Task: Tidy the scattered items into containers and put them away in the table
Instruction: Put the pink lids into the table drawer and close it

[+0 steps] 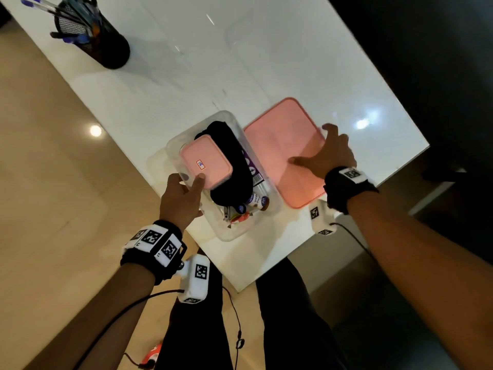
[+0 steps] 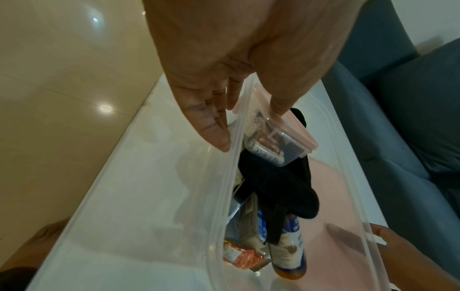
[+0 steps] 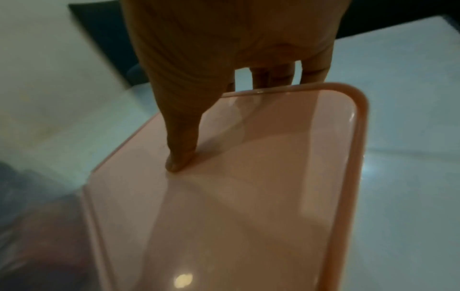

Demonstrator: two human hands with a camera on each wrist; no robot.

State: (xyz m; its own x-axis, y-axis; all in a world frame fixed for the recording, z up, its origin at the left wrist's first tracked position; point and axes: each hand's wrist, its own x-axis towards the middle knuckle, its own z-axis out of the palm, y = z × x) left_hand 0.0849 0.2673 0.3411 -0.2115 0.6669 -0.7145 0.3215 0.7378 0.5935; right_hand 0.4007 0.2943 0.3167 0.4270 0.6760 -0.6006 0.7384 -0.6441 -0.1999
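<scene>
Left hand [image 1: 181,198] pinches the filled bin's [image 1: 186,134] wall; right hand [image 1: 326,153] grips the pink lid [image 1: 280,145] just beside it on the table [image 1: 186,76]. Closing step: lift lid, align over bin, press.

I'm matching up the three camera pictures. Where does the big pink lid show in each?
Head: big pink lid, right of centre, under the right hand.
Left wrist: pink patch behind the clear box's far wall, lower right.
Right wrist: fills the lower middle.
Shared landmark: the white table.
</scene>
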